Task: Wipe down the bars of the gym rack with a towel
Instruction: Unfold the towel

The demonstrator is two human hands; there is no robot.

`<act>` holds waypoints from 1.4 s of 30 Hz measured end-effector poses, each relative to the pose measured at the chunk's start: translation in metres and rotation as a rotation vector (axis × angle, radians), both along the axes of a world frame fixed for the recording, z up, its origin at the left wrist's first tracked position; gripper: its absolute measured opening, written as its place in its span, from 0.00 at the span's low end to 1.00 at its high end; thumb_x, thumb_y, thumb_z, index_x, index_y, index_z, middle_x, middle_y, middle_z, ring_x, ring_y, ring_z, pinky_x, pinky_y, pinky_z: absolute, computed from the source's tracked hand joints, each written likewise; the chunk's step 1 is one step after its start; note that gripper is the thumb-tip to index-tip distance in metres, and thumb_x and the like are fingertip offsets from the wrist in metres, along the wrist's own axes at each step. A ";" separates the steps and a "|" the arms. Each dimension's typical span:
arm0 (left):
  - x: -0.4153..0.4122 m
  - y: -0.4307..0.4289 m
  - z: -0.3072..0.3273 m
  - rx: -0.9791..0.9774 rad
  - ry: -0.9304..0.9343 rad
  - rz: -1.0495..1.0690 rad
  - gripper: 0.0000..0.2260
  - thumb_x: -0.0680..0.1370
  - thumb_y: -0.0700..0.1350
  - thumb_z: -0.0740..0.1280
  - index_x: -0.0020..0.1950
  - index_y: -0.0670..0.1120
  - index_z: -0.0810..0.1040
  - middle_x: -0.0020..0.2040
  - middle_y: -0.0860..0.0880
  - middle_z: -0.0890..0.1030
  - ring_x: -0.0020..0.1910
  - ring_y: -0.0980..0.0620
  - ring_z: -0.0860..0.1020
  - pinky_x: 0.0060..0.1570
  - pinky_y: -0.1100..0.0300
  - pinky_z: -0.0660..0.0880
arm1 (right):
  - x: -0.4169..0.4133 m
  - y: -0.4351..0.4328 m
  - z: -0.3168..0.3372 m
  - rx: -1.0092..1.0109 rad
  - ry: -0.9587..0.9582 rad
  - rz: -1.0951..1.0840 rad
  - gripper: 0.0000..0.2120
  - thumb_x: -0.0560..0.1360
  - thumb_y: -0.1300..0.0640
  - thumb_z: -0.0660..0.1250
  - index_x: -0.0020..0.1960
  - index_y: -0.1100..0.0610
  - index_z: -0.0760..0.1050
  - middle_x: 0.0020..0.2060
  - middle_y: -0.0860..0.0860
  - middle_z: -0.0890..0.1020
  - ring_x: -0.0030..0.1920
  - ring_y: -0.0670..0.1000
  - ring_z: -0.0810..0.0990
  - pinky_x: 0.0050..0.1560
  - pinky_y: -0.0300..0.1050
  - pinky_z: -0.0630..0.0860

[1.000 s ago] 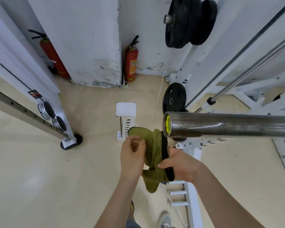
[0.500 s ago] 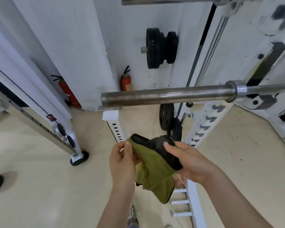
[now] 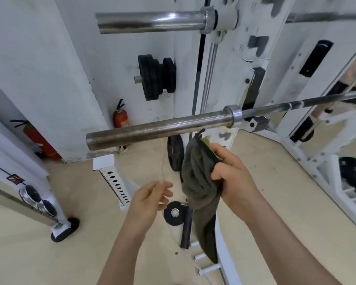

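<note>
Presently catalogued, head view. Right hand (image 3: 232, 171): closed around the bunched upper part of the towel (image 3: 199, 182), fingers curled over the folds, thumb pressed on the cloth's dark edge. Towel: olive-grey with a black trim, gathered in the fist, its loose tail hanging straight down past the wrist; its top corner sits just beneath the lower barbell (image 3: 158, 128), whether touching it cannot be told. Left hand (image 3: 150, 198): open, fingers loosely spread and slightly curled, holding nothing, just beside the towel but apart from it. Lower barbell: bare steel sleeve pointing left, collar near the rack upright (image 3: 253, 58), thin shaft running off to the right. Upper barbell (image 3: 152, 21): second steel sleeve, seated higher on the same white upright. Stored weight plates (image 3: 156, 79): black, stacked on a horizontal peg behind the bars. Floor-level plate (image 3: 175, 153): black, standing on edge behind the towel. Small black plate (image 3: 174, 212): below the left hand's fingers. Fire extinguishers: one red (image 3: 120, 118) by the wall corner, another (image 3: 39, 140) leaning at far left. Floor (image 3: 49, 260): pale beige.
</note>
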State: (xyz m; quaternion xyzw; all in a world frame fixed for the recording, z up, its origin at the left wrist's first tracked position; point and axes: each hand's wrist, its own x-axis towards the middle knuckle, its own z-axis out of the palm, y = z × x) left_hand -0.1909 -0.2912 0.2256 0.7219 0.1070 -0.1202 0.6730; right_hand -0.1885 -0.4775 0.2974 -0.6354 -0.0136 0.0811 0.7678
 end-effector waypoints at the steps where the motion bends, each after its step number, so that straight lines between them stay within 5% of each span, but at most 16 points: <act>1: 0.004 -0.011 0.018 -0.207 0.053 -0.032 0.17 0.80 0.55 0.59 0.51 0.47 0.83 0.44 0.43 0.83 0.42 0.47 0.80 0.47 0.52 0.78 | -0.001 -0.001 0.008 0.008 -0.013 0.038 0.22 0.59 0.65 0.58 0.51 0.59 0.79 0.40 0.55 0.79 0.42 0.54 0.78 0.42 0.49 0.77; 4: 0.010 -0.042 0.058 -0.429 0.168 -0.163 0.25 0.72 0.65 0.57 0.54 0.49 0.81 0.48 0.44 0.85 0.46 0.46 0.83 0.48 0.46 0.79 | -0.005 -0.008 0.033 -0.288 -0.157 0.190 0.19 0.63 0.64 0.59 0.49 0.55 0.81 0.41 0.56 0.81 0.42 0.56 0.80 0.44 0.52 0.79; 9: 0.010 -0.078 0.078 -0.501 -0.074 -0.001 0.08 0.79 0.40 0.62 0.53 0.45 0.81 0.48 0.43 0.84 0.46 0.48 0.83 0.46 0.53 0.79 | -0.013 -0.043 0.048 -0.507 -0.162 0.188 0.08 0.68 0.64 0.63 0.41 0.59 0.80 0.35 0.56 0.78 0.38 0.53 0.77 0.43 0.52 0.74; 15: 0.004 -0.128 0.100 -0.421 -0.242 -0.172 0.14 0.81 0.44 0.62 0.44 0.61 0.81 0.46 0.50 0.84 0.48 0.50 0.82 0.52 0.51 0.78 | -0.027 -0.109 0.044 -0.061 0.019 0.201 0.09 0.71 0.66 0.66 0.48 0.60 0.81 0.42 0.56 0.82 0.44 0.54 0.81 0.44 0.49 0.79; 17: 0.008 -0.143 0.107 -0.507 -0.213 -0.175 0.13 0.80 0.45 0.63 0.43 0.59 0.83 0.44 0.50 0.84 0.45 0.51 0.82 0.50 0.52 0.78 | -0.022 -0.129 0.034 0.073 0.036 0.075 0.11 0.68 0.58 0.73 0.48 0.59 0.78 0.42 0.55 0.79 0.44 0.54 0.78 0.41 0.48 0.78; 20: 0.011 -0.165 0.112 -0.602 -0.210 -0.222 0.08 0.77 0.51 0.64 0.47 0.55 0.84 0.49 0.47 0.85 0.49 0.48 0.82 0.52 0.51 0.78 | -0.013 -0.155 0.017 0.028 0.057 0.076 0.29 0.71 0.40 0.70 0.65 0.56 0.74 0.61 0.56 0.77 0.61 0.56 0.76 0.56 0.57 0.77; 22: 0.016 -0.183 0.114 -0.575 -0.247 -0.289 0.08 0.77 0.51 0.65 0.50 0.53 0.83 0.50 0.45 0.84 0.51 0.46 0.82 0.52 0.51 0.78 | -0.006 -0.167 0.007 -0.064 0.069 0.221 0.33 0.73 0.40 0.67 0.71 0.59 0.68 0.68 0.59 0.72 0.67 0.58 0.72 0.63 0.61 0.72; 25: 0.032 -0.220 0.113 -0.483 -0.315 -0.315 0.08 0.79 0.44 0.64 0.50 0.52 0.82 0.47 0.45 0.84 0.47 0.48 0.81 0.49 0.52 0.78 | 0.008 -0.198 0.007 -0.141 0.057 0.265 0.21 0.78 0.52 0.65 0.62 0.67 0.73 0.55 0.59 0.80 0.56 0.57 0.78 0.58 0.55 0.76; 28: 0.054 -0.268 0.111 -0.254 -0.447 -0.286 0.10 0.81 0.39 0.60 0.48 0.50 0.79 0.43 0.49 0.82 0.45 0.50 0.80 0.48 0.55 0.76 | 0.024 -0.253 0.014 -0.239 -0.033 0.218 0.13 0.78 0.55 0.64 0.55 0.63 0.79 0.49 0.56 0.83 0.51 0.54 0.81 0.56 0.52 0.77; 32: 0.071 -0.349 0.112 -0.052 -0.557 -0.247 0.11 0.80 0.36 0.59 0.50 0.49 0.77 0.43 0.52 0.81 0.45 0.54 0.79 0.45 0.64 0.76 | 0.038 -0.352 0.019 -0.153 -0.131 0.097 0.13 0.72 0.51 0.72 0.48 0.61 0.79 0.45 0.58 0.79 0.47 0.57 0.76 0.53 0.52 0.72; 35: 0.078 -0.411 0.117 0.082 -0.611 -0.210 0.13 0.79 0.34 0.58 0.49 0.50 0.77 0.41 0.55 0.80 0.42 0.61 0.78 0.42 0.71 0.74 | 0.044 -0.422 0.016 -0.121 -0.094 -0.036 0.06 0.72 0.53 0.70 0.40 0.55 0.78 0.41 0.55 0.77 0.45 0.52 0.75 0.51 0.50 0.70; 40: 0.096 -0.481 0.112 0.173 -0.608 -0.066 0.11 0.81 0.40 0.59 0.50 0.51 0.79 0.44 0.53 0.83 0.46 0.55 0.80 0.47 0.58 0.76 | 0.052 -0.501 0.025 -0.646 -0.236 -0.124 0.08 0.79 0.53 0.63 0.42 0.51 0.74 0.39 0.43 0.77 0.42 0.43 0.75 0.45 0.38 0.69; 42: 0.104 -0.502 0.112 0.244 -0.590 -0.006 0.10 0.82 0.43 0.59 0.46 0.51 0.79 0.43 0.51 0.82 0.43 0.57 0.79 0.43 0.64 0.74 | 0.058 -0.523 0.030 -0.776 -0.331 -0.218 0.07 0.79 0.52 0.62 0.43 0.50 0.73 0.40 0.43 0.75 0.41 0.42 0.73 0.41 0.34 0.66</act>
